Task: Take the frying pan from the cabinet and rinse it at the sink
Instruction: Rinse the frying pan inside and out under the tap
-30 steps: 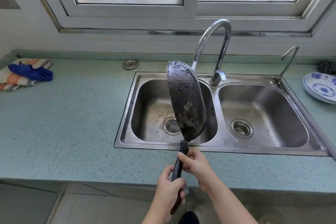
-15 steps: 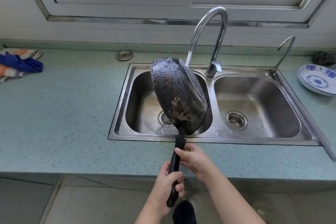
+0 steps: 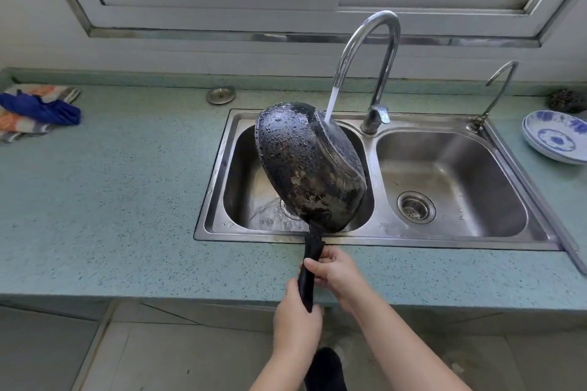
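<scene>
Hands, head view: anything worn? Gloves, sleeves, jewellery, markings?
Left hand and right hand are bare: no gloves, and no ring or watch shows. Left forearm and right forearm are bare too; no sleeve comes into the frame. No markings visible.

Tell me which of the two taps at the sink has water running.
The tall gooseneck tap in the middle: its stream hits the tilted frying pan. The thin small tap further right is dry.
</scene>
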`<state>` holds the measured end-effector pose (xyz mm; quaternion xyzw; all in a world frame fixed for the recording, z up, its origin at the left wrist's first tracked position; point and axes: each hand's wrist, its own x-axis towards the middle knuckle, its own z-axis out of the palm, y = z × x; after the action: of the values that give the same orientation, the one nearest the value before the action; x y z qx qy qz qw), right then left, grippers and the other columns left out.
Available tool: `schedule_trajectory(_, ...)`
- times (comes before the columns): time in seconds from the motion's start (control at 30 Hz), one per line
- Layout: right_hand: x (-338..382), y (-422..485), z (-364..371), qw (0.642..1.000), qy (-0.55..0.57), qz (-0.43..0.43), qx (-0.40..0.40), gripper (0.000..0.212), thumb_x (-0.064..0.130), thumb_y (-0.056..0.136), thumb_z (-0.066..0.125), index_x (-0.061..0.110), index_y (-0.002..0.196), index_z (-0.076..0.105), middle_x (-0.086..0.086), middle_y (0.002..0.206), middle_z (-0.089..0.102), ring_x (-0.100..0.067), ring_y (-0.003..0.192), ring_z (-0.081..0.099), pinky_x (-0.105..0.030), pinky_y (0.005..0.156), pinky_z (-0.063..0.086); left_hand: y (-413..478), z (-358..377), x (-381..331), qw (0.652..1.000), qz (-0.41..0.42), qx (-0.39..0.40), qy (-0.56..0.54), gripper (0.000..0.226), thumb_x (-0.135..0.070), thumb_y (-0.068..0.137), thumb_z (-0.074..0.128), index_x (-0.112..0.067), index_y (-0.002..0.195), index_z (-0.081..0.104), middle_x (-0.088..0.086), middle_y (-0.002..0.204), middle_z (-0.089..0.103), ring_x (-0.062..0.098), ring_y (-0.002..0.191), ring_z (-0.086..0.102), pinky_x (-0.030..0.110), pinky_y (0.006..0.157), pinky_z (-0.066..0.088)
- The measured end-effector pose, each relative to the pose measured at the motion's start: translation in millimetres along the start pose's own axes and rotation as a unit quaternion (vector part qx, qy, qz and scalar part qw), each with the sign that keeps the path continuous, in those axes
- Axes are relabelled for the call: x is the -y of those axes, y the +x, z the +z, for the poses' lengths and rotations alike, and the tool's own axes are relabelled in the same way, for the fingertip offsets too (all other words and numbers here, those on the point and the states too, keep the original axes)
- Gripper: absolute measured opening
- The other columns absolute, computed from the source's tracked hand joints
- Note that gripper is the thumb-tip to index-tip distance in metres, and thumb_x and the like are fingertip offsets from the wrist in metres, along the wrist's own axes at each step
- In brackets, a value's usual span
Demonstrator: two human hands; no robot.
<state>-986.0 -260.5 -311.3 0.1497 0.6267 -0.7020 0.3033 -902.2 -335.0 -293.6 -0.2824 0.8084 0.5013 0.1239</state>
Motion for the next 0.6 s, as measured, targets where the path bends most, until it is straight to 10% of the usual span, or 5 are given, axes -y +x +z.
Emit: schedule_trajectory(0.6, -5.3, -5.8, -8.6, 0.980, -0.167, -0.096, -0.052, 0.021, 0.011, 0.077, 0.070, 0.015, 0.084, 0.051, -0.002, 0.077, 0.056, -0.013, 0.073, 0.052, -0.026, 0.069, 0.045, -6.2, 21.6, 8.7, 0.981, 0.033, -0.036, -0.188, 0.019, 0.000, 0.077, 0.062, -0.018, 0.077, 0.056, 0.001, 0.050, 0.056, 0.017, 0.036, 0.050, 0.018, 0.039, 0.038)
